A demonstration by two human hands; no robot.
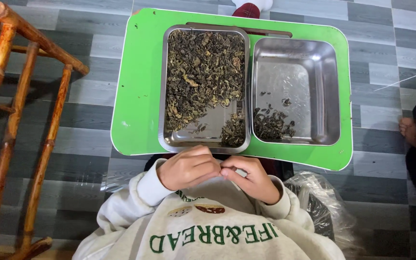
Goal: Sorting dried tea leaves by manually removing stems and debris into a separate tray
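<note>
Dried tea leaves (203, 72) fill the left steel tray (165, 86) at frame centre; a small dark pile (273, 124) lies in the right steel tray (326, 91), both on a green worktop (138, 96). Left hand (188, 167) and right hand (249, 177) meet below the trays, fingers curled narrow; whatever they pinch is hidden. A clear plastic bag (326, 207) at lower right is half cut off.

Clear plastic bag (323, 207), lower right
</note>
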